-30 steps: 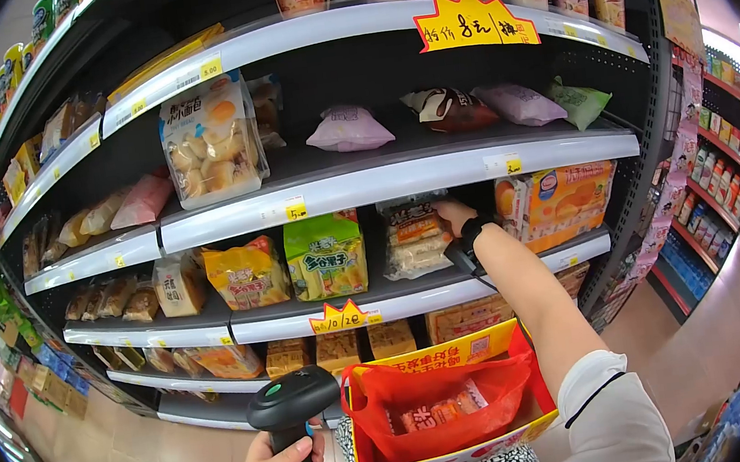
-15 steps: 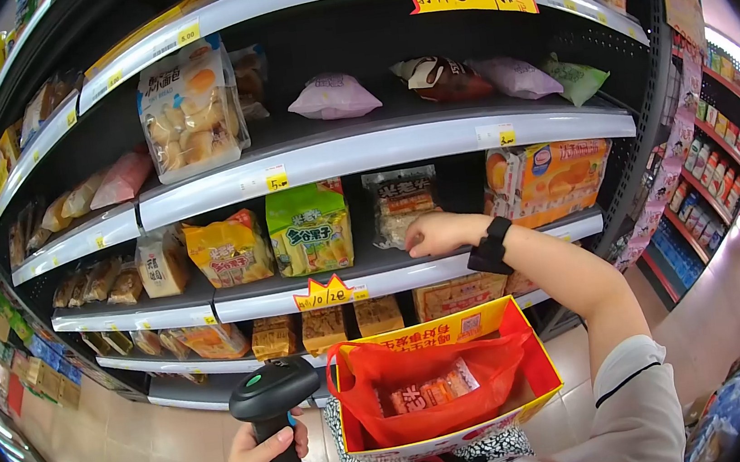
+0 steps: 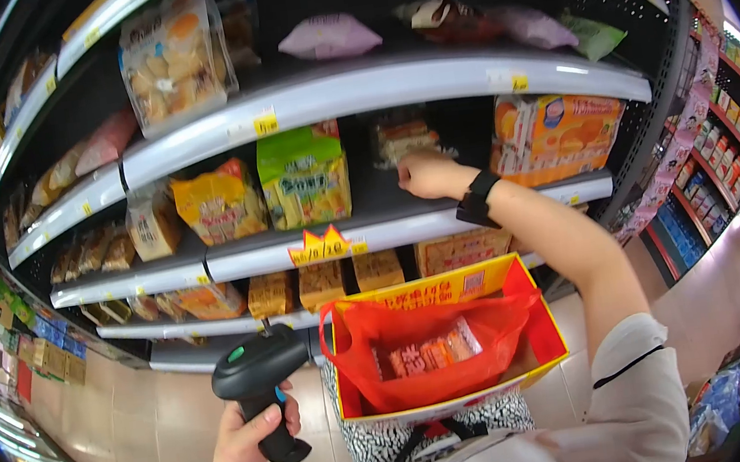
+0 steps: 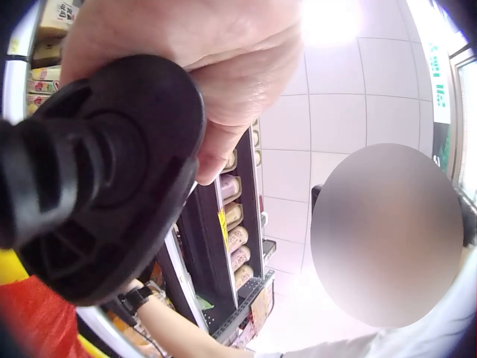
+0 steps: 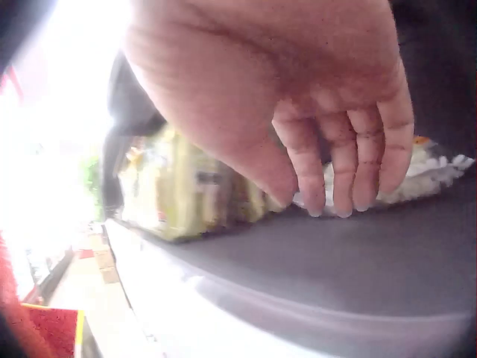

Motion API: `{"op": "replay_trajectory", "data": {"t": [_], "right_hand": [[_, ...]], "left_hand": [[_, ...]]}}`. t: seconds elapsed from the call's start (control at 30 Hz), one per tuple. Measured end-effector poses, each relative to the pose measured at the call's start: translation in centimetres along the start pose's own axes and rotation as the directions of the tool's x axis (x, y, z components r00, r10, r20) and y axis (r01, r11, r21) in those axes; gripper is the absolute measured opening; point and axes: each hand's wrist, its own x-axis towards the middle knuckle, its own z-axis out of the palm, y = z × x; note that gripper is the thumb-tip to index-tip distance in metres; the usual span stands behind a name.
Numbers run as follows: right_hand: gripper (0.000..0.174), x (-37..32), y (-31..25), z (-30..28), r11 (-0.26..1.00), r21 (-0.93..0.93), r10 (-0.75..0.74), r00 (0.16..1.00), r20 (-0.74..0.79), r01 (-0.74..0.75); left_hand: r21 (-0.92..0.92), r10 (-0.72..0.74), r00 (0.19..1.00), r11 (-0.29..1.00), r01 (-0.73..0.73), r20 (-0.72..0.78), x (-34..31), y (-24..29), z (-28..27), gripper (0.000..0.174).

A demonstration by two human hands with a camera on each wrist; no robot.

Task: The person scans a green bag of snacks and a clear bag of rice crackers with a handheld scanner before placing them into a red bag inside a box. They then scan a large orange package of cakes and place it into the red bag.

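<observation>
Two snack bags (image 3: 305, 184) stand near the clear pack (image 3: 403, 139), now shifted deeper; the loose-fingered right hand (image 3: 432, 175) partly hides it, left hand (image 3: 244, 446) gripping a scanner (image 3: 259, 362).

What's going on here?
A person's left hand grips a black scanner. Their right hand, fingers loosely bent, is at a snack pack on the shelf, between a green bag and an orange box; contact isn't clear. Below, a yellow carton holds a red bag with a wrapped snack.
</observation>
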Motion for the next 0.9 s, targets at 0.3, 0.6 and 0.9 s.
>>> {"op": "replay_trajectory", "data": {"t": [0.3, 0.6, 0.9], "right_hand": [[0.022, -10.2, -10.4, 5.9, 0.897, 0.322, -0.376, 0.141, 0.916, 0.303], [0.022, -10.6, -13.8, 8.4, 0.928, 0.218, -0.322, 0.358, 0.876, 0.301], [0.023, -12.8, -14.0, 9.7, 0.955, 0.244, -0.296, 0.583, 0.756, 0.168]], "left_hand": [[-0.017, 0.014, 0.999, 1.0, -0.014, 0.034, 1.2, -0.2, 0.3, 0.044], [-0.015, 0.054, 0.998, 0.998, -0.054, 0.017, 1.7, -0.1, 2.3, 0.047], [0.039, -0.042, 0.994, 0.999, 0.038, 0.102, 4.5, 0.6, 6.5, 0.033]]}}
